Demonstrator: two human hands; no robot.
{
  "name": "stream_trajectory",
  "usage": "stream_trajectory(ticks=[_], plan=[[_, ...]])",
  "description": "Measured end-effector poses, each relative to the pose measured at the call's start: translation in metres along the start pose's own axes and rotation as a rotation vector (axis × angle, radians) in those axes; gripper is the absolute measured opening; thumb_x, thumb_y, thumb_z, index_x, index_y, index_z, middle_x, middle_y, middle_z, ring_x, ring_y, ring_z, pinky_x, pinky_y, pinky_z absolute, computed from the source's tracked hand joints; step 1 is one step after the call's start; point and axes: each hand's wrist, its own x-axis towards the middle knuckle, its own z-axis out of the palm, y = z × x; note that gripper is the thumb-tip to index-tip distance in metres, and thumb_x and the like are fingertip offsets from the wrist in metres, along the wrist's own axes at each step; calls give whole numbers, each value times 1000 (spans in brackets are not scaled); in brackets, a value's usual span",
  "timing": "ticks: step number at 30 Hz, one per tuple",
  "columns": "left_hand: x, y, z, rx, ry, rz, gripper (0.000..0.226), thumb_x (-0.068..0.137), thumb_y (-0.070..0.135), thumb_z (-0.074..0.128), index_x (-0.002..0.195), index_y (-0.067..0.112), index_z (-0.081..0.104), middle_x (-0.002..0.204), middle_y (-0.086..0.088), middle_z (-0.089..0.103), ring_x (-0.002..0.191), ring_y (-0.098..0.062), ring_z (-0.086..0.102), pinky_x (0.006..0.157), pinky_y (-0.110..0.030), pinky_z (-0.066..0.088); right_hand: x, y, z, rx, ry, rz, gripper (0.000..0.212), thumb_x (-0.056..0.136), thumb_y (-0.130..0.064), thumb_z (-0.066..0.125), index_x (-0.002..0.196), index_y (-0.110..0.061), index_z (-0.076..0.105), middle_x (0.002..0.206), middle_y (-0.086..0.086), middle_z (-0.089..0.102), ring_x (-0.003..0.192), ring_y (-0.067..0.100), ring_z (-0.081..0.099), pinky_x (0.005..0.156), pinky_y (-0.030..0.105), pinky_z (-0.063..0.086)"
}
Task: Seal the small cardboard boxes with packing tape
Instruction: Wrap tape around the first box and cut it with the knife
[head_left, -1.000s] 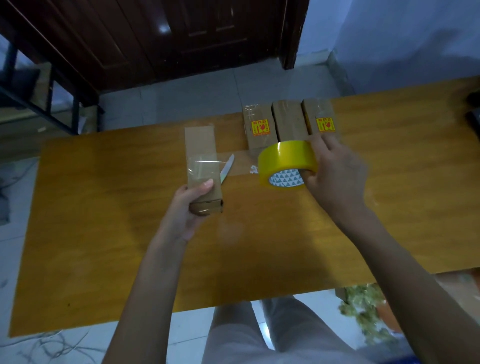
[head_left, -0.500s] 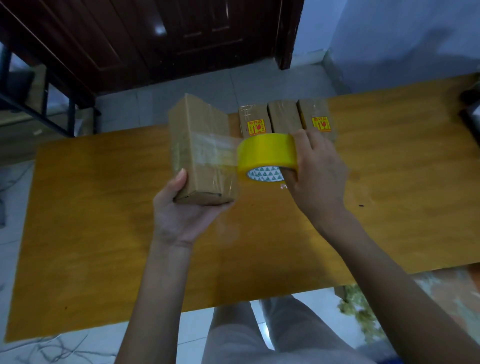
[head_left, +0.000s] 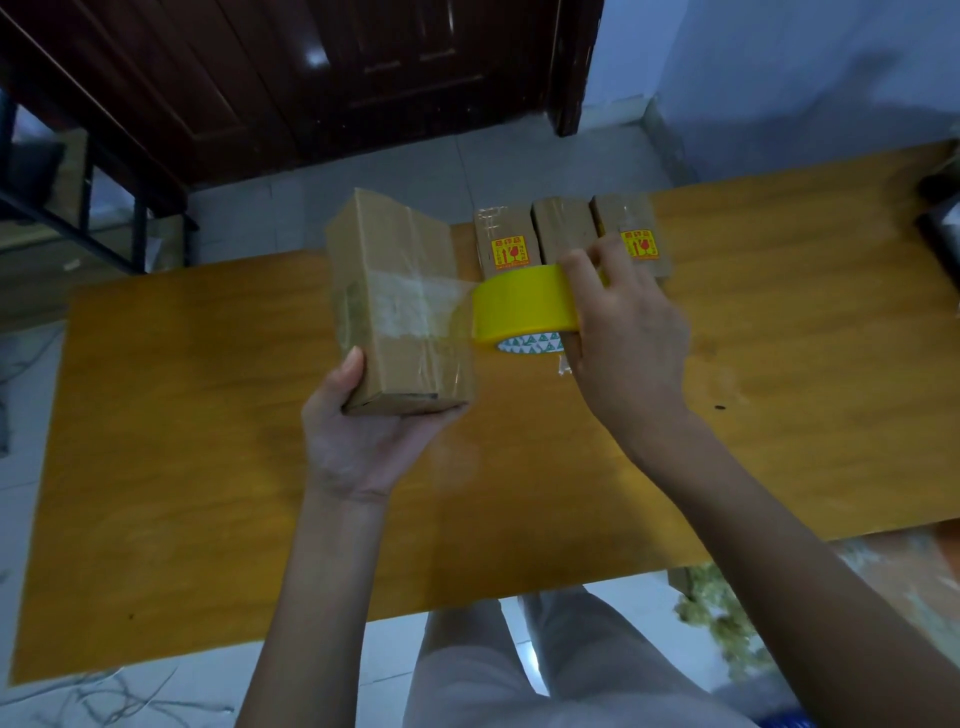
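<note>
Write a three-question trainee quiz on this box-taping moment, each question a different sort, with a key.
1. True or false: the left hand holds the tall brown cardboard box lifted off the orange wooden table.
2. Multiple choice: the right hand grips which item? A) the yellow roll of packing tape B) a pair of scissors C) a marker pen
3. Fill in: a clear strip of tape runs from the roll onto the box's ____ face.

Key
1. True: the box's lower end sits in the palm, thumb on its left side.
2. A
3. Front (the face towards the camera); three more small cardboard boxes stand in a row behind.
</note>
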Motion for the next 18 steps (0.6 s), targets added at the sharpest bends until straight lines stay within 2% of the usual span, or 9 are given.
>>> stream_trajectory(ticks=[2,4,7,11,13,15,18], plan=[[-2,4,1,-39,-66,16,58,79,33,73,132,14,57,132,-11,55,126,-33,39,106,-55,26,1,2,-1,-104,-20,-8,42,77,-3,69,116,-14,56,115,12,59,88,29,58,52,26,27],[-1,11,5,23,-89,3,57,85,29,68,137,13,50,136,-9,50,130,-32,35,108,-54,23,1,9,-1,-196,-35,-14,40,76,3,62,112,-16,60,112,11,60,86,29,58,53,27,25],[-1,14,7,-32,-100,-45,56,86,28,67,137,12,49,137,-10,45,129,-33,31,105,-55,18,0,12,-2,-198,-47,1,40,76,1,66,112,-16,61,111,10,60,87,28,58,52,25,22],[1,9,11,-78,-89,-81,52,91,28,61,139,10,47,139,-14,48,130,-34,29,106,-54,17,-2,10,1,-205,-55,2,40,76,3,66,112,-15,59,111,14,59,88,31,57,53,26,26],[2,7,16,-144,-82,-93,53,90,28,62,138,8,47,138,-17,47,129,-35,25,106,-54,11,-2,9,1,-208,-67,20,41,76,2,65,113,-15,58,113,14,58,89,31,56,53,27,25],[3,1,17,-179,-129,-71,53,90,29,62,137,7,49,137,-18,47,130,-35,20,106,-53,3,-1,9,1,-227,-65,28,42,75,1,66,113,-15,58,113,14,58,90,31,57,54,26,26],[3,-6,20,-214,-145,17,56,88,33,63,136,9,49,137,-18,42,128,-35,23,105,-52,8,1,7,3,-217,-72,20,40,80,-1,65,116,-15,56,115,14,58,91,30,57,55,28,28]])
